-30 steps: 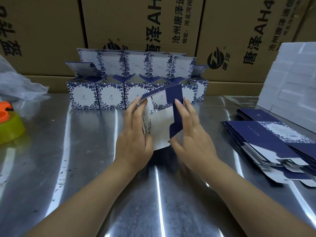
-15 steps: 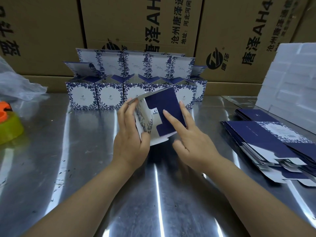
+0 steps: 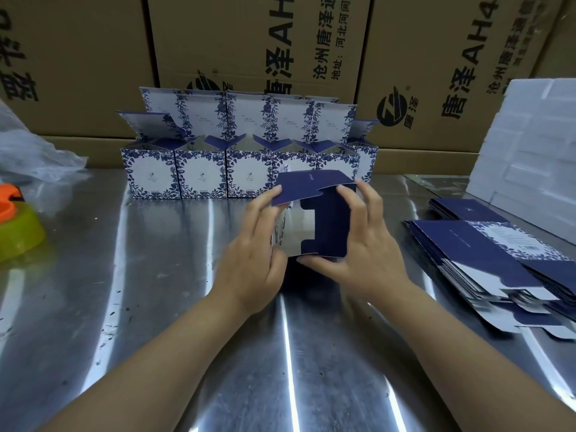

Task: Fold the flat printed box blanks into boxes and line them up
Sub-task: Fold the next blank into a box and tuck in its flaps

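**Clerk:** Item one?

**Checker:** Half-folded box (image 3: 330, 226), navy inside, blue floral print outside. It is at mid-table, held just above the steel table (image 3: 156, 307), in front of the right part of the finished row. One navy flap (image 3: 305, 188) is tipped over its top.

**Clerk:** Hands on it?

**Checker:** Left hand (image 3: 252, 260): fingers nearly straight and laid flat against the box's left wall, with the tips touching the flap's edge. Right hand (image 3: 358, 254): fingers curled over the right wall, thumb under the near lower edge, a firm grasp.

**Clerk:** Finished stock?

**Checker:** Row of folded boxes (image 3: 202, 173), side by side at the table's far edge, lids standing open, against brown cartons (image 3: 249, 42).

**Clerk:** Unfolded stock?

**Checker:** Stack of flat blanks (image 3: 486, 254), fanned out at the right, well apart from the hands. White foam blocks (image 3: 530, 135) sit behind it.

**Clerk:** Sundries?

**Checker:** On the left, a clear plastic bag (image 3: 31, 151) and a yellow-green and orange object (image 3: 15, 232), cut off by the frame.
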